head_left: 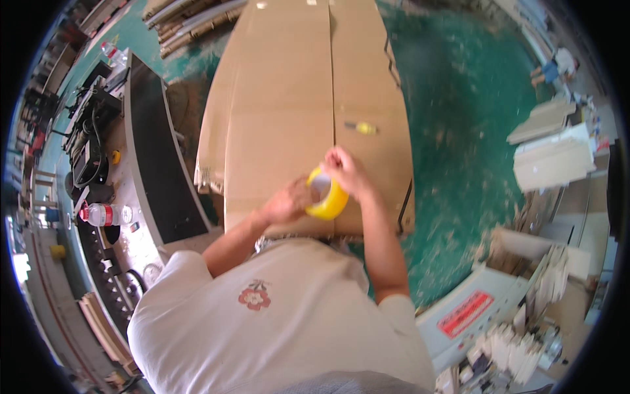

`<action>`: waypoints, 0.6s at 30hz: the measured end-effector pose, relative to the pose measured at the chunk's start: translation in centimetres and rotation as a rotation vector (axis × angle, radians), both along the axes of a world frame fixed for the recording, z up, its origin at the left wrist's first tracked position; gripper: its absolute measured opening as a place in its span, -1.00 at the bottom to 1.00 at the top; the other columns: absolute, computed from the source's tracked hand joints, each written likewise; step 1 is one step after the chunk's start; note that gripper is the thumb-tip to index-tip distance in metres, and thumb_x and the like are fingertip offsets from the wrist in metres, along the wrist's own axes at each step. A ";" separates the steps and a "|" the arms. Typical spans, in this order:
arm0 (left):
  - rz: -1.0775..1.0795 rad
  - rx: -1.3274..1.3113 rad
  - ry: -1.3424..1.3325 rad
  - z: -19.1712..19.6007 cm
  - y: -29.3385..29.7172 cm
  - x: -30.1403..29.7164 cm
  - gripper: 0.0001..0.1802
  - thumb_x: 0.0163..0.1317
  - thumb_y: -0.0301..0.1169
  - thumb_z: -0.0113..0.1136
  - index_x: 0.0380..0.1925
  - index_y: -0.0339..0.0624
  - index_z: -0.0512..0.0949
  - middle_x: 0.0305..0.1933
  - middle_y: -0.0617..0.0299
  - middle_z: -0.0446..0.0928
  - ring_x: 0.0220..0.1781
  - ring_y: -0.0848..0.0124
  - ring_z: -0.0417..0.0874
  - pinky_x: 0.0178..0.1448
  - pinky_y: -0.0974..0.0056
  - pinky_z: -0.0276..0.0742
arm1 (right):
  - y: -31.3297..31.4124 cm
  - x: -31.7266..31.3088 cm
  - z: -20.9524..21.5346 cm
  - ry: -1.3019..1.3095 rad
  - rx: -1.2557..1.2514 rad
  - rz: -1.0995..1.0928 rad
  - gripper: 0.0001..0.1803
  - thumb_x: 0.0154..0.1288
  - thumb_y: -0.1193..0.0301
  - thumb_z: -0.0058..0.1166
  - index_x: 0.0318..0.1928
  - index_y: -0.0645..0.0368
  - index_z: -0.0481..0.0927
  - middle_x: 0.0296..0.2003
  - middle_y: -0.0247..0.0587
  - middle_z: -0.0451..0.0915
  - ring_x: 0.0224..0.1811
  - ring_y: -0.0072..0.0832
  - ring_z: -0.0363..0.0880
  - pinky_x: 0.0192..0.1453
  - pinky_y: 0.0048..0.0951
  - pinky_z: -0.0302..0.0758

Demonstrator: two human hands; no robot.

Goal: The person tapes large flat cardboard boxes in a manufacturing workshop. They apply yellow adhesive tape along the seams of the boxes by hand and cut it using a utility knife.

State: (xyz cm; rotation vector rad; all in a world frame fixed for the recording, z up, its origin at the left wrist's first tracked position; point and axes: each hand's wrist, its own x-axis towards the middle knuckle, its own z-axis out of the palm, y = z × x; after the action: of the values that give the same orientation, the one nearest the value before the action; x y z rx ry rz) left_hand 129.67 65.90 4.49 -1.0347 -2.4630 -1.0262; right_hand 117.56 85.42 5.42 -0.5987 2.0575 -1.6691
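A roll of yellow tape [333,204] is held above the near end of a big cardboard box [282,111]. My left hand [291,201] grips the roll's left side, with some fingers inside its ring. My right hand [346,172] is closed at the roll's upper right edge, fingers pinched together; whether they hold the tape's loose end is too blurred to tell. Beyond my hands, a yellow utility knife [361,127] lies on the cardboard, right of the long seam between the flaps.
To the left stands a workbench [141,164] with a dark panel, a water bottle [105,215] and tools. Long wrapped pieces [190,29] lie at the far left. Right of the green floor [453,131] are stacked boards [551,157] and a grey machine [466,315]. Another person [558,64] is far right.
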 end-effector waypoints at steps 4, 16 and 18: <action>0.050 -0.076 0.000 0.2 3.3 1.3 -0.73 0.02 -0.34 0.42 -0.27 -0.13 0.61 -0.14 0.27 0.64 0.00 0.27 0.68 0.42 -0.05 0.43 | 2.3 2.4 1.9 0.150 0.242 -0.071 -0.79 0.14 0.36 0.26 -0.38 0.23 0.54 -0.44 -0.09 0.60 -0.38 -0.25 0.60 -0.26 -0.25 0.53; 0.174 -0.159 -0.225 -2.7 5.1 3.9 -0.62 0.04 -0.17 0.49 -0.28 -0.20 0.63 -0.13 0.26 0.69 -0.01 0.27 0.72 0.37 0.02 0.52 | 2.3 6.9 -1.3 0.431 0.373 -0.330 -0.77 0.17 0.32 0.26 -0.37 0.20 0.52 -0.42 -0.12 0.57 -0.32 -0.12 0.57 -0.20 -0.13 0.51; 0.113 -0.185 -0.261 -2.5 4.6 3.4 -0.62 0.06 -0.18 0.46 -0.24 -0.18 0.61 -0.10 0.29 0.68 0.00 0.28 0.71 0.37 0.01 0.52 | 2.8 6.2 -1.3 0.426 0.289 -0.336 -0.79 0.12 0.34 0.25 -0.36 0.20 0.54 -0.41 -0.13 0.58 -0.32 -0.16 0.57 -0.20 -0.16 0.51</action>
State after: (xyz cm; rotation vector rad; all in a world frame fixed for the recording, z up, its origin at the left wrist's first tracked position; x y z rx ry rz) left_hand 133.02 70.55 1.98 -0.8466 -2.8374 -0.9663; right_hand 123.78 88.19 4.11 -0.5698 2.7765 -1.4559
